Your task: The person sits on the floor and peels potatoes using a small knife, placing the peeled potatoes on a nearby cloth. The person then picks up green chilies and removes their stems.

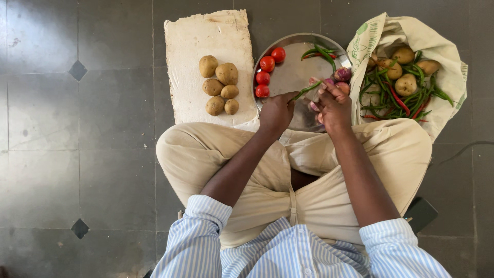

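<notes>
I sit cross-legged on the floor over a round steel plate (293,72). My left hand (276,112) pinches one end of a green chilli (307,90), and my right hand (333,105) has its fingertips at the other end. Several red tomatoes (267,64) lie on the plate's left side. A few green and red chillies (320,52) rest at its far rim, and small purple onions (342,74) sit on its right edge near my right hand.
Several potatoes (219,83) lie on a pale rectangular mat (206,36) left of the plate. An open cloth bag (437,62) at the right holds more potatoes (406,84) and many chillies (391,100). Grey floor tiles (77,128) surround everything.
</notes>
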